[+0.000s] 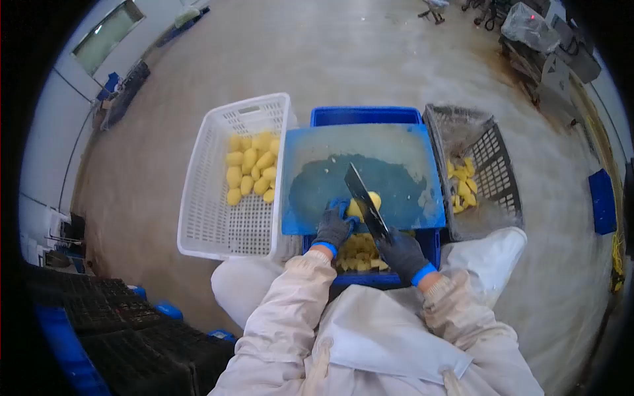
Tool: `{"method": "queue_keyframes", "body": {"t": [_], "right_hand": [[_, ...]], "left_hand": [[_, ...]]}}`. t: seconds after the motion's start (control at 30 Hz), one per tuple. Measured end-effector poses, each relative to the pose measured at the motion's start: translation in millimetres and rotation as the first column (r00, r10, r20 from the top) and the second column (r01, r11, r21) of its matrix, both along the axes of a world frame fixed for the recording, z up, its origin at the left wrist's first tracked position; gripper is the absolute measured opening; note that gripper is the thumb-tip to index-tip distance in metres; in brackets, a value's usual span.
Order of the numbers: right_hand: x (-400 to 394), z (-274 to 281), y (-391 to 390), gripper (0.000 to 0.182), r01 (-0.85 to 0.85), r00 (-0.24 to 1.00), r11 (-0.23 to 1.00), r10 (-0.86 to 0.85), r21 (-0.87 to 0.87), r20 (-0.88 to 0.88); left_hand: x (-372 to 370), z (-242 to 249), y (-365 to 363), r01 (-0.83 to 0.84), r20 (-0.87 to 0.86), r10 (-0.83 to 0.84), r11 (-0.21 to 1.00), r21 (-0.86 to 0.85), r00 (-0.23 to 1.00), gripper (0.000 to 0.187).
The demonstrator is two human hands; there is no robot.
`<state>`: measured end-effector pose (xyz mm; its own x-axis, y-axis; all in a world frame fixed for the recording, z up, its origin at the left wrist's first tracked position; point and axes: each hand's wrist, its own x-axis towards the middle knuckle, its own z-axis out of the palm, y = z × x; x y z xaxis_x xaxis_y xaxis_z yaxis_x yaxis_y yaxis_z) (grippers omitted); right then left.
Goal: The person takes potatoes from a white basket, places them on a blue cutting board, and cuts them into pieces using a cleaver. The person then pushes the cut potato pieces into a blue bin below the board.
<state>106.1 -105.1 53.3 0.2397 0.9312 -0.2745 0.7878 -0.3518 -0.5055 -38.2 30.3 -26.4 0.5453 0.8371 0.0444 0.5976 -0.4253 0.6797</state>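
Observation:
My right hand, in a dark glove, is wrapped round the handle of a broad-bladed knife. The blade slants up and to the left across a peeled yellow potato, parts of which show on both sides of it. From the left, my gloved left hand grips that potato with bent fingers near the front edge of a blue cutting board. Wet patches and small scraps lie on the board. Just below its front edge, cut potato pieces fill part of a blue crate.
A white slotted crate with several whole peeled potatoes stands left of the board. On the right, a dark crate holds yellow pieces. Black stacked crates sit at lower left, and equipment stands by the right wall.

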Motion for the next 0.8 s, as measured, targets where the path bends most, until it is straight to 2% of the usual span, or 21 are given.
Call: {"method": "queue_keyframes", "body": {"t": [0.07,0.1,0.13,0.17,0.23,0.3,0.37,0.4,0.47,0.5,0.53,0.57,0.6,0.63,0.67,0.7,0.73,0.8], "right_hand": [[11,20,-25,0.028,0.163,0.964,0.974,-0.123,0.158,-0.237],[17,32,-34,0.028,0.165,0.963,0.975,-0.127,0.148,-0.236],[25,46,-42,0.027,0.315,0.883,0.938,-0.233,0.146,-0.407],[34,52,-49,0.026,0.455,0.761,0.882,-0.316,0.119,-0.566],[64,27,-62,0.024,0.446,0.808,0.865,-0.278,0.23,-0.52],[79,19,-67,0.026,0.583,0.649,0.811,-0.437,0.039,-0.622],[82,1,-64,0.012,0.59,0.692,0.784,-0.366,0.195,-0.623],[86,-3,-54,0.012,0.566,0.695,0.802,-0.34,0.19,-0.634],[90,-11,-61,0.023,0.561,0.718,0.803,-0.35,0.202,-0.602],[93,-20,-65,0.023,0.575,0.711,0.799,-0.382,0.176,-0.59],[99,-36,-65,0.022,0.313,0.943,0.851,-0.224,0.421,-0.248],[106,-44,-68,0.021,-0.038,0.986,0.853,-0.054,0.52,0.16],[94,-22,-61,0.02,0.277,0.953,0.864,-0.193,0.421,-0.233],[77,3,-51,0.019,0.537,0.746,0.815,-0.338,0.217,-0.574],[74,8,-51,0.019,0.553,0.735,0.811,-0.369,0.189,-0.569],[74,10,-48,0.019,0.59,0.658,0.8,-0.399,0.109,-0.639],[71,11,-46,0.02,0.619,0.573,0.785,-0.426,0.029,-0.7],[72,9,-41,0.019,0.643,0.552,0.765,-0.44,0.026,-0.708]], "left_hand": [[1,-3,11,0.044,0.015,-0.044,0.999,-0.016,0.999,0.048],[3,-8,15,0.034,-0.007,-0.034,0.976,0.216,0.999,0.05],[8,-6,19,0.025,-0.023,-0.017,0.898,0.44,1.0,0.052],[16,-3,23,0.024,-0.021,-0.016,0.899,0.436,1.0,0.052],[43,19,28,0.179,-0.008,-0.18,0.969,0.171,0.984,0.05],[62,16,9,0.324,-0.366,-0.223,0.915,0.242,0.903,0.048],[54,11,-15,0.304,-0.211,-0.249,0.906,0.295,0.945,0.043],[39,9,-21,0.277,-0.225,-0.216,0.915,0.295,0.95,0.043],[27,1,-48,0.405,-0.079,-0.412,0.811,0.422,0.908,0.04],[23,12,-54,0.419,-0.066,-0.43,0.817,0.396,0.9,0.04],[11,33,-50,0.53,-0.094,-0.528,0.795,0.294,0.844,0.036],[1,43,-43,0.633,-0.108,-0.625,0.751,0.186,0.773,0.032],[-7,40,-29,0.623,-0.244,-0.577,0.754,0.208,0.78,0.029],[-16,35,-14,0.617,-0.38,-0.513,0.751,0.235,0.769,0.025],[-26,39,-5,0.33,-0.019,-0.334,0.918,0.222,0.942,0.022],[-36,49,4,0.019,0.315,-0.047,0.996,0.092,0.948,0.02],[-47,63,15,0.018,0.31,-0.035,0.998,0.058,0.95,0.019],[-69,68,29,0.016,0.303,-0.023,1.0,0.025,0.953,0.019]]}}
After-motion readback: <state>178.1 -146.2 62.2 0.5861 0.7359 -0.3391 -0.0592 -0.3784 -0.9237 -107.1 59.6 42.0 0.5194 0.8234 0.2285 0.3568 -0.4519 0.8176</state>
